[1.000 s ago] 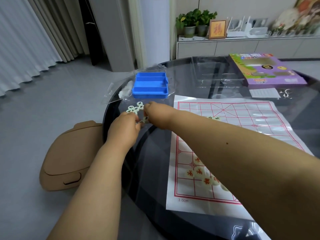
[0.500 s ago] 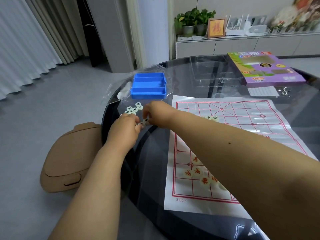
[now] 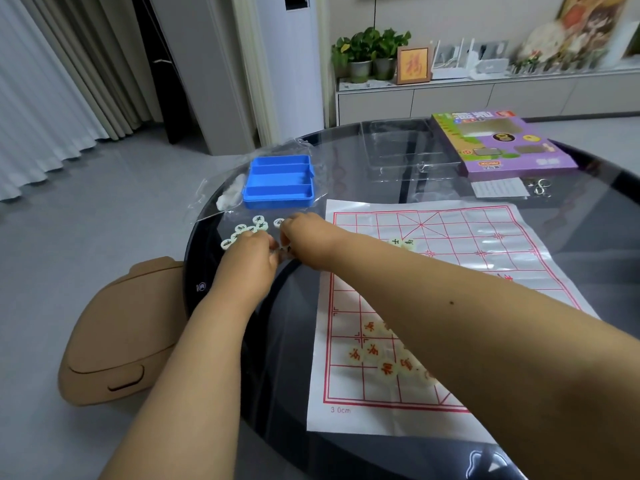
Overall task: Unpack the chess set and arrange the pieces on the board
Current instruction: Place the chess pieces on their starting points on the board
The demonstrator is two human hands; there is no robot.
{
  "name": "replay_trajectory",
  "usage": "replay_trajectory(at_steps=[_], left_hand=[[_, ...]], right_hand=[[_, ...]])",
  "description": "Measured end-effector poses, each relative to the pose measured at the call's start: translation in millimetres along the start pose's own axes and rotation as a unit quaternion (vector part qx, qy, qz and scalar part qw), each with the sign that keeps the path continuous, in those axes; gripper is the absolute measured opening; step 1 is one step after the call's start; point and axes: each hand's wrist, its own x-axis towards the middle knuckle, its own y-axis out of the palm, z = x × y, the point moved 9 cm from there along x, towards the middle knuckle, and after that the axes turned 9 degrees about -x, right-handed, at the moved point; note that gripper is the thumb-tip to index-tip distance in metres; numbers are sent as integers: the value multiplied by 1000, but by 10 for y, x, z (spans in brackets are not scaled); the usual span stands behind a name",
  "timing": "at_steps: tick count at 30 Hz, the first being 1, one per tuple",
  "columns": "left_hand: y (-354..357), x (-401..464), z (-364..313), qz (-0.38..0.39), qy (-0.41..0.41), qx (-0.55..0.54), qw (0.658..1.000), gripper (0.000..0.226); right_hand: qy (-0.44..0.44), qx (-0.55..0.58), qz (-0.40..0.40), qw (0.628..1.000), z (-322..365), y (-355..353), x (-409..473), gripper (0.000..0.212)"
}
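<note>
- The paper board [image 3: 450,258] is already spread flat on the round glass table [image 3: 346,161]. So the unpacking part looks mostly done.
- The blue tray [image 3: 278,181] sits on the table past the hands, and its slots look bare. The purple box [image 3: 498,147] lies far back on the right.
- A bunch of red-lettered pieces [image 3: 377,358] sits in the near corner of the board. They are huddled together, not on their own spots yet.
- Two dark-lettered pieces [image 3: 401,242] rest on the board, just behind the right arm.
- The rest of the dark-lettered pieces [image 3: 247,228] are in a little pile on the table, left of the board. I think these need to go on the board, so a lot of the job is left.
- The left hand [image 3: 251,261] and the right hand [image 3: 304,237] meet beside that pile. Their fingers curl in close together. There seems to be a small piece between them, but I cannot tell who holds it.
- Compared with a moment ago, both hands are in nearly the same spot at the pile. The view has swung a bit to the left.
</note>
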Motion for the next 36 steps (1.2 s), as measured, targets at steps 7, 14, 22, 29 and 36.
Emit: replay_trajectory(at_steps=[7,14,22,29,36], left_hand=[[-111,-12,5,-30,-24,-26,999,20],[160,275,-772,29,45,-73,996,20],[713,534,-1374,123,80,-40,988,31],[804,510,-1353,148,78,-68,984,28],[264,358,-785,27,41,-97,994,28]], right_hand=[[9,19,-11,1000,-39,-32,24,31],[145,116,-35,982,-1142,-134,-441,21],[194,96,32,976,-1769,199,-980,26],[175,103,45,978,-1806,196,-1027,35],[159,127,-33,979,-1414,-57,-669,31]])
